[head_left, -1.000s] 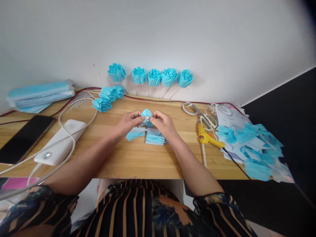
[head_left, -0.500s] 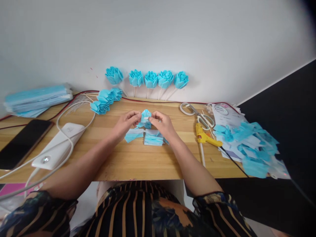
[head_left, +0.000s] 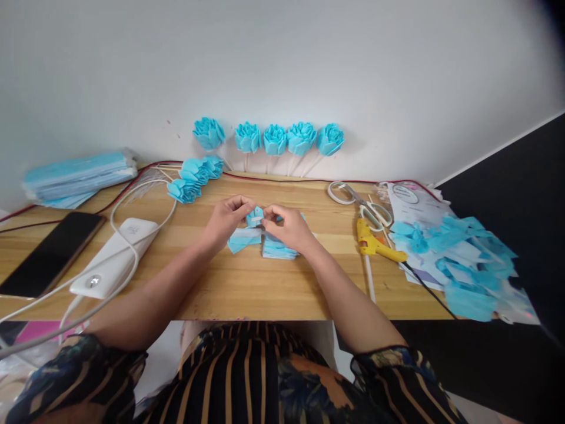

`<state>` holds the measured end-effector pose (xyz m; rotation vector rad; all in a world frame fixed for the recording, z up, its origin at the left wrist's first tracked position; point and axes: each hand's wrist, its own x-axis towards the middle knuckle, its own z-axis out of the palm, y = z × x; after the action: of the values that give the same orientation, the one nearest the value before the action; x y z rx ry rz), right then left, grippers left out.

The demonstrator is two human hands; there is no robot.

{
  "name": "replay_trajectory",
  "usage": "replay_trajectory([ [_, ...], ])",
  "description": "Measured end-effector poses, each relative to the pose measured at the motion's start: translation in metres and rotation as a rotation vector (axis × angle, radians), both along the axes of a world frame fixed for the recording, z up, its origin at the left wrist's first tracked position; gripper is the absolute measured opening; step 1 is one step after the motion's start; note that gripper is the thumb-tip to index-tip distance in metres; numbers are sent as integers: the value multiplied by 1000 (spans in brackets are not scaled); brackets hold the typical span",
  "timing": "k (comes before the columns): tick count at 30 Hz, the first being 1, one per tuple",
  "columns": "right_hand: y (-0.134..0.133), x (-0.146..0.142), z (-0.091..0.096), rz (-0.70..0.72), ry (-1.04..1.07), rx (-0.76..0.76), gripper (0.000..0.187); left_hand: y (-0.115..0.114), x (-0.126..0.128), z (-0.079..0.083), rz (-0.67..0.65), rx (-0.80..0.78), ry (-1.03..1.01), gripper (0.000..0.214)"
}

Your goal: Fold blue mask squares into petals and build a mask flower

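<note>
My left hand and my right hand meet over the middle of the wooden desk. Both pinch one small folded blue piece between thumbs and fingertips. Just below the hands lie a stack of cut blue pieces and a single flat blue piece. Part of the stack is hidden under my right hand.
Blue flowers on sticks lean on the wall; more flowers lie left. A yellow glue gun, scissors and blue scraps are right. A white power bank with cables, a phone and stacked blue masks are left.
Both hands have lowered a little toward the desk, and the blue piece between them looks folded smaller. The view has shifted slightly.
</note>
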<state>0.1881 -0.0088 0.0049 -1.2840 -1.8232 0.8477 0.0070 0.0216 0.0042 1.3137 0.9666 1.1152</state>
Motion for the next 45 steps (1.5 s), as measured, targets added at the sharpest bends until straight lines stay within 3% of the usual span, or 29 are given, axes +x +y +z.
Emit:
replay_trajectory([
  [4, 0, 3, 0, 32, 5, -26, 26, 3, -2, -1, 34, 9, -30, 30],
  [10, 0, 1, 3, 24, 35, -56, 15, 1, -1, -1, -4, 8, -40, 31],
  [19, 1, 5, 3, 41, -11, -81, 14, 3, -2, -7, -45, -67, -116, 34],
  [25, -2, 13, 13, 52, 127, -162, 31, 1, -1, -5, -34, -41, -67, 35],
  [29, -3, 5, 11, 41, 73, -113, 20, -2, 2, -4, -47, -32, -18, 35],
  [35, -1, 1, 9, -99, 92, -19, 23, -2, 3, -9, -88, 6, -59, 47],
  [40, 0, 2, 8, -158, 168, 13, 24, -4, 5, -7, -137, -1, 19, 37],
  [45, 0, 4, 9, -115, 173, -28, 26, -6, 5, -3, -145, -26, 22, 31],
])
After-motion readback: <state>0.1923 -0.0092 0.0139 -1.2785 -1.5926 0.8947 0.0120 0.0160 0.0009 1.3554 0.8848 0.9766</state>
